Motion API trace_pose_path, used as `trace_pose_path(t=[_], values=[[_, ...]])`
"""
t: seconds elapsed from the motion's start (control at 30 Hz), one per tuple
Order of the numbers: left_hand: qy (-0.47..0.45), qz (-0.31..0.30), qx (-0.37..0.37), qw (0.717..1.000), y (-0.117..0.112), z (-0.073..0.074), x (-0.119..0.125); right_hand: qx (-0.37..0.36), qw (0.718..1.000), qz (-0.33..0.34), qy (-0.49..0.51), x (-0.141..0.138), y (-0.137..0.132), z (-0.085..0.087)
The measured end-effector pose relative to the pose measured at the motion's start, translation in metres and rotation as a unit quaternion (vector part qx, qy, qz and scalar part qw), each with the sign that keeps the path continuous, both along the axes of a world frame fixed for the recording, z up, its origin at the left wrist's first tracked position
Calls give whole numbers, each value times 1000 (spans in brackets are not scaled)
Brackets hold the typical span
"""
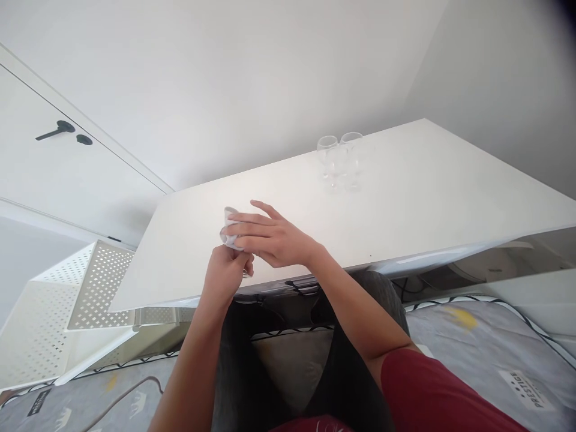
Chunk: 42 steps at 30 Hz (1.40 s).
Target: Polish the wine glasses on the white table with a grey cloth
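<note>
My left hand [227,266] is closed around what looks like the stem of a glass, held just above the near left part of the white table. A small shiny piece of the glass, likely its foot [246,274], shows below my fingers. Around its bowl is a white cloth [230,241], crumpled and partly hidden. The fingers of my right hand [272,237] press on this cloth from the right, with one finger lifted away. Most of the glass is covered by cloth and fingers.
Several clear stemmed glasses [344,159] stand together at the table's far edge. The white table [418,180] stretches to the right. Perforated white shelving [101,282] stands at left, near a door with a dark handle [60,128]. A grey patterned mattress [486,354] lies below.
</note>
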<state>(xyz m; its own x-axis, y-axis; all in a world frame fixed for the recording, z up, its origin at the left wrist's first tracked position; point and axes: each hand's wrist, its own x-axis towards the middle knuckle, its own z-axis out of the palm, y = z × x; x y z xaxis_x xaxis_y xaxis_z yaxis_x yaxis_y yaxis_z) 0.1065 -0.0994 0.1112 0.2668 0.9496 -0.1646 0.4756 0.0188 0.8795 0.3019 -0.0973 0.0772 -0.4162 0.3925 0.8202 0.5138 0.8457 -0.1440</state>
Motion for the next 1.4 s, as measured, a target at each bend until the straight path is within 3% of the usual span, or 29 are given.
trace_pose_path(t=[0.07, 0.13, 0.2, 0.23, 0.33, 0.4, 0.43, 0.47, 0.57, 0.6, 0.67, 0.77, 0.83, 0.9, 1.0, 1.07, 1.17, 1.27, 1.4], values=[[-24, 14, 14, 1000, -1, 1, 1, -3, 999, -2, 52, -10, 0, 0], [-87, 22, 15, 996, -4, 2, 3, -28, 976, -58, 209, -19, 1, 0], [-167, 28, 12, 985, -6, 4, 6, -81, 908, -108, 398, -27, 0, 1], [-199, 26, 2, 980, -7, 5, 8, -128, 870, -102, 464, -31, -2, 1], [-261, 6, -64, 963, -4, 9, 12, -328, 790, 44, 517, -41, -9, 4], [-289, 12, -97, 952, 1, 11, 12, -407, 760, 129, 491, -47, -14, 6], [-301, 23, -105, 947, 4, 11, 11, -401, 767, 134, 482, -50, -17, 7], [-307, 35, -112, 944, 6, 11, 9, -366, 797, 119, 465, -52, -18, 7], [-273, 51, -129, 952, 9, 7, 4, -173, 934, 59, 307, -53, -17, 9], [-255, 54, -119, 958, 7, 6, 3, -118, 962, 39, 242, -52, -15, 9], [-219, 45, -88, 971, 2, 5, 3, -63, 985, -14, 159, -50, -12, 9], [-164, 3, -43, 985, -6, 9, 5, -56, 972, -107, 203, -47, -11, 10], [-143, -15, -33, 989, -10, 15, 7, -82, 936, -129, 316, -46, -14, 14], [-161, -16, -40, 986, -12, 19, 8, -155, 886, -104, 424, -43, -19, 19], [-227, -38, -105, 967, -9, 17, 7, -322, 806, -4, 497, -37, -23, 25], [-269, -52, -155, 949, -4, 12, 5, -423, 735, 60, 526, -33, -22, 25], [-313, -43, -185, 930, 5, 4, 4, -543, 641, 160, 519, -31, -19, 21], [-317, -21, -194, 928, 13, 1, 5, -571, 603, 217, 513, -33, -15, 15], [-321, -5, -216, 922, 13, -1, 8, -541, 601, 244, 536, -33, -10, 10]])
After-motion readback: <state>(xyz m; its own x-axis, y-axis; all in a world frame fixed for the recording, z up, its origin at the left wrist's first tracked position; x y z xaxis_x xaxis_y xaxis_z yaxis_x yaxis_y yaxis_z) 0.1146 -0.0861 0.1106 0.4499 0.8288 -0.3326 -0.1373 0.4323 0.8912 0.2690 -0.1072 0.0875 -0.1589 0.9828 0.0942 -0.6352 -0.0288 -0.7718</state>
